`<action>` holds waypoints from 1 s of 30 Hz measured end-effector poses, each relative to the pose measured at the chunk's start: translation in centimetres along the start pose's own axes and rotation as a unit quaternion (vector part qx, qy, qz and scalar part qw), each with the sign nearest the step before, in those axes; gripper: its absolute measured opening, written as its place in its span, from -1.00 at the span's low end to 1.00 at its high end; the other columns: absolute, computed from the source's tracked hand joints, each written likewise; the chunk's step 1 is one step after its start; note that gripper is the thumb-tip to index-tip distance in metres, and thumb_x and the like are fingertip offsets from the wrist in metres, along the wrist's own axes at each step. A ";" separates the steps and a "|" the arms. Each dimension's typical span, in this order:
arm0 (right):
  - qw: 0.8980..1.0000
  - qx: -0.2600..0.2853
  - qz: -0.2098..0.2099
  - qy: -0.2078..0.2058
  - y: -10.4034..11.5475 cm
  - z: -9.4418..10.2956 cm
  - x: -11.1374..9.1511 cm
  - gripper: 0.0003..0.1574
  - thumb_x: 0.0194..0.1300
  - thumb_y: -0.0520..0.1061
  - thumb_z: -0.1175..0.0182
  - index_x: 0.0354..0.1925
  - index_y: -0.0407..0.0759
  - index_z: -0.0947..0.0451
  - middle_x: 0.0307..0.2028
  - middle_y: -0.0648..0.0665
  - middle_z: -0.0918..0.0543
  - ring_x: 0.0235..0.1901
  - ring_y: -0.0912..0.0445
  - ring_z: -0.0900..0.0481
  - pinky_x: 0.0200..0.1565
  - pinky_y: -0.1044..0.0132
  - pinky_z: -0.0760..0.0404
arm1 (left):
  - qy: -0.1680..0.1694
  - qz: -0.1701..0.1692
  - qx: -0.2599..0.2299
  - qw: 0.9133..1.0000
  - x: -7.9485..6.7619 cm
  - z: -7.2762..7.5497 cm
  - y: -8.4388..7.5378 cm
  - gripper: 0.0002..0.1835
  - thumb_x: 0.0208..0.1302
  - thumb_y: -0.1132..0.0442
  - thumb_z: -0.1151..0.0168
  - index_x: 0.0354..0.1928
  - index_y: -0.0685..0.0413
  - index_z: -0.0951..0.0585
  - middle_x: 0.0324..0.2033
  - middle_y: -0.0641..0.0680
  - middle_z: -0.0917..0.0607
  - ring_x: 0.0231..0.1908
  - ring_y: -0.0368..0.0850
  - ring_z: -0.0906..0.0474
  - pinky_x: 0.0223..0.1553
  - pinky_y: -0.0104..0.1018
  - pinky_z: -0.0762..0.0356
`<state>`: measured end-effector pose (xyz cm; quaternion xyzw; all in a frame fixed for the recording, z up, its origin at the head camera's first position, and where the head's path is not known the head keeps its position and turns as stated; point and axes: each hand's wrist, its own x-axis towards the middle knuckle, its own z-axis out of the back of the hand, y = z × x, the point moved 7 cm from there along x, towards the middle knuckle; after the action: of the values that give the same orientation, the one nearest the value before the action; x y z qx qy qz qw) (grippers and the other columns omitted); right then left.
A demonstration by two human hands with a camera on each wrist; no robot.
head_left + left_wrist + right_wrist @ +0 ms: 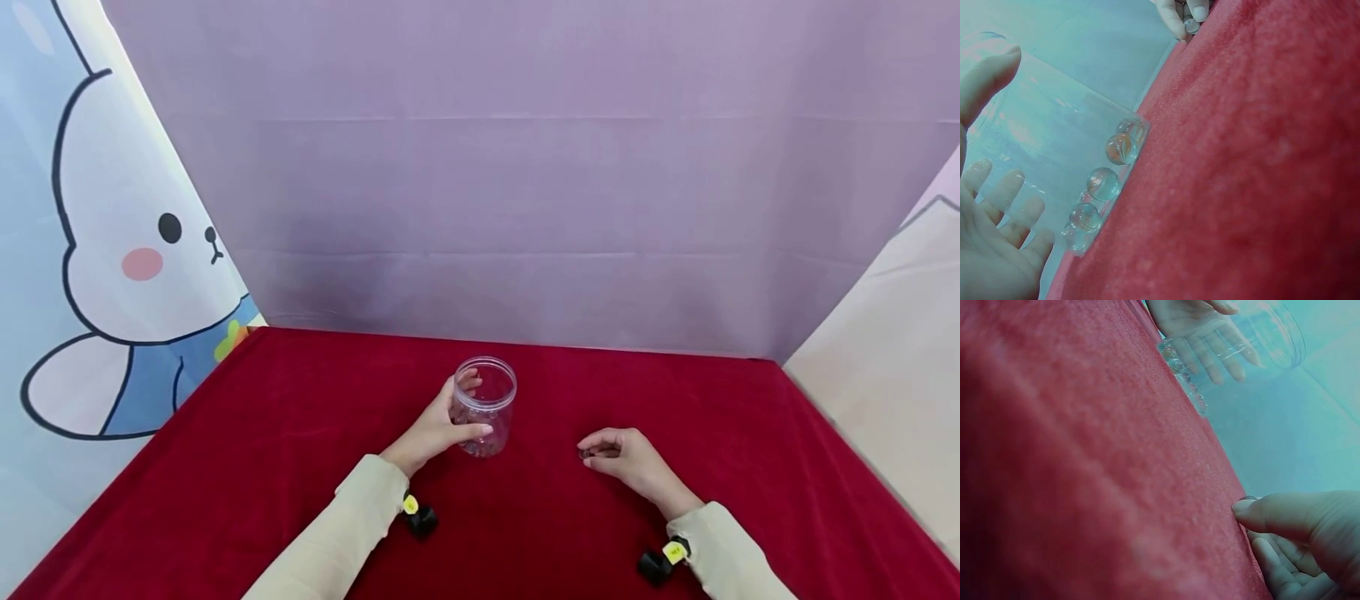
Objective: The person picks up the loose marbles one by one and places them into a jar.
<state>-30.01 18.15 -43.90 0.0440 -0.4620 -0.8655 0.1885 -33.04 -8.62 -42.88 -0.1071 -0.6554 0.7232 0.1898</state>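
Observation:
A clear plastic jar point(501, 425) without a lid stands upright on the red cloth. My left hand point(438, 429) grips its side, thumb in front and fingers around the back. Several glass marbles point(1104, 184) lie on the jar's bottom, some with orange swirls, as the left wrist view shows. To the right of the jar, my right hand point(630, 458) pinches a small glass marble point(1192, 25) between thumb and fingers, low at the cloth. In the right wrist view, the thumb mostly hides that marble.
Red cloth point(300, 467) covers the table. Behind it hangs a plain lilac curtain point(510, 192). A cartoon-printed panel point(112, 275) borders the left side, and a pale panel point(892, 367) borders the right.

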 end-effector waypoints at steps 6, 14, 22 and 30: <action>1.000 -0.013 -0.003 -0.005 -0.1 0.1 0.2 -0.76 0.13 -0.26 -0.31 -0.17 -0.27 -0.64 -0.24 -0.17 -0.70 -0.27 0.19 -0.62 -0.23 0.41 -0.59 | -0.004 -0.003 0.000 1.000 0.3 0.1 0.1 -0.04 0.10 0.27 -0.38 0.44 -0.11 0.00 0.38 0.10 -0.16 0.38 0.07 -0.07 0.31 0.08 -0.14; 1.000 0.016 -0.023 0.003 -0.2 0.3 0.1 -0.72 0.15 -0.24 -0.30 -0.14 -0.32 -0.63 -0.23 -0.21 -0.70 -0.25 0.14 -0.66 -0.24 0.43 -0.59 | -0.009 -0.002 -0.007 1.000 0.3 0.0 0.3 -0.07 0.10 0.30 -0.37 0.42 -0.19 -0.04 0.37 0.08 -0.19 0.37 0.06 -0.10 0.31 0.05 -0.15; 0.998 0.021 -0.046 -0.023 -0.6 1.2 -0.2 -0.72 0.15 -0.16 -0.32 -0.16 -0.26 -0.65 -0.23 -0.17 -0.70 -0.31 0.25 -0.62 -0.28 0.43 -0.56 | 0.010 0.003 -0.021 1.000 1.0 -0.5 0.0 -0.05 0.11 0.37 -0.34 0.44 -0.11 0.01 0.39 0.13 -0.13 0.38 0.11 -0.07 0.33 0.07 -0.10; 0.998 0.037 -0.054 -0.018 -0.5 1.0 0.0 -0.68 0.16 -0.10 -0.32 -0.15 -0.25 -0.65 -0.20 -0.17 -0.69 -0.31 0.22 -0.56 -0.28 0.40 -0.52 | -0.007 0.000 -0.010 1.000 0.7 -0.2 0.2 -0.08 0.10 0.29 -0.37 0.41 -0.24 -0.05 0.38 0.11 -0.17 0.37 0.10 -0.09 0.31 0.06 -0.13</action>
<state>-30.42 19.19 -43.80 0.0599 -0.4944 -0.8571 0.1316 -33.64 -8.18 -43.09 -0.1040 -0.6642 0.7171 0.1840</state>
